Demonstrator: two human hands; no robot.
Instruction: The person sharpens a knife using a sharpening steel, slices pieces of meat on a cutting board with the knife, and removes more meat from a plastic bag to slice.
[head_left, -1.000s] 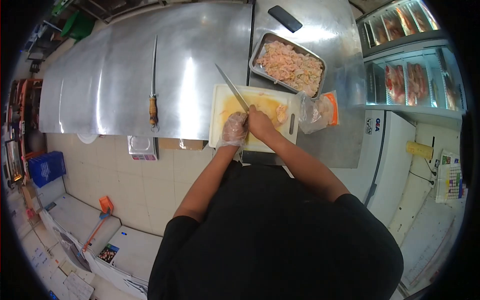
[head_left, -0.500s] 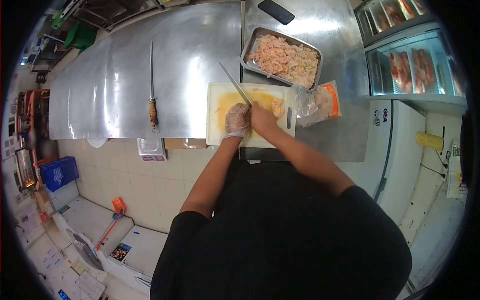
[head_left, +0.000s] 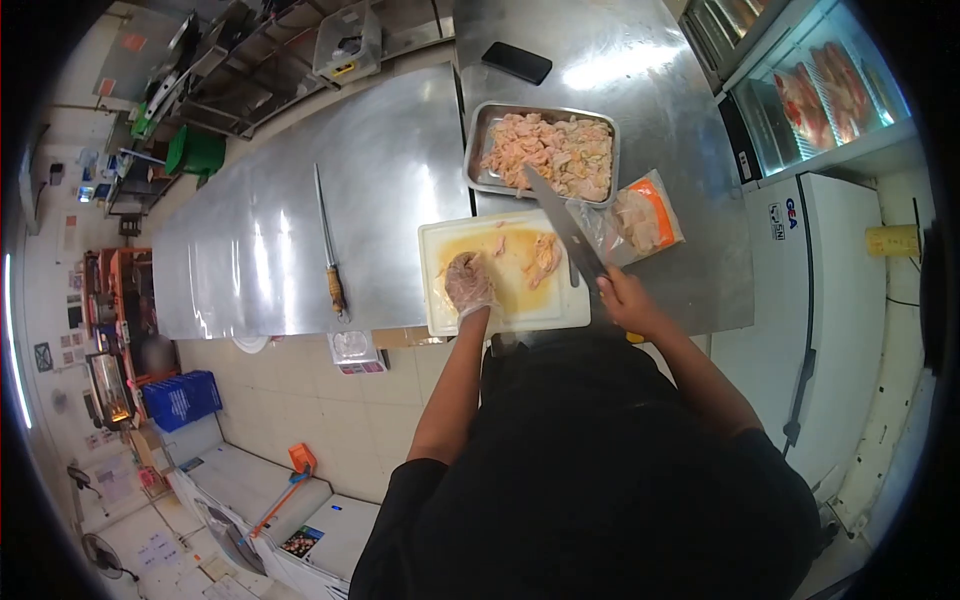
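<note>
My left hand (head_left: 468, 284), in a clear plastic glove, is closed over the left part of the white cutting board (head_left: 508, 318); what lies under its fingers is too small to make out. My right hand (head_left: 622, 298) grips the handle of a large knife (head_left: 566, 222) just off the board's right edge. The blade points up and left, its tip over the metal tray (head_left: 475, 165) of cut pale meat (head_left: 550, 150). A piece of meat (head_left: 545, 258) lies on the board's right side. Behind the blade is a plastic bag with an orange edge (head_left: 645, 218).
A sharpening steel (head_left: 328, 240) with a wooden handle lies on the metal table (head_left: 230, 255) at the left. A black phone (head_left: 516, 63) is beyond the tray. Shelving holds a clear bin (head_left: 348, 42) at the far side. A white freezer (head_left: 780, 300) stands at the right.
My right hand has moved right with the knife, away from my left hand and off the board. The view has shifted, showing more of the far shelving.
</note>
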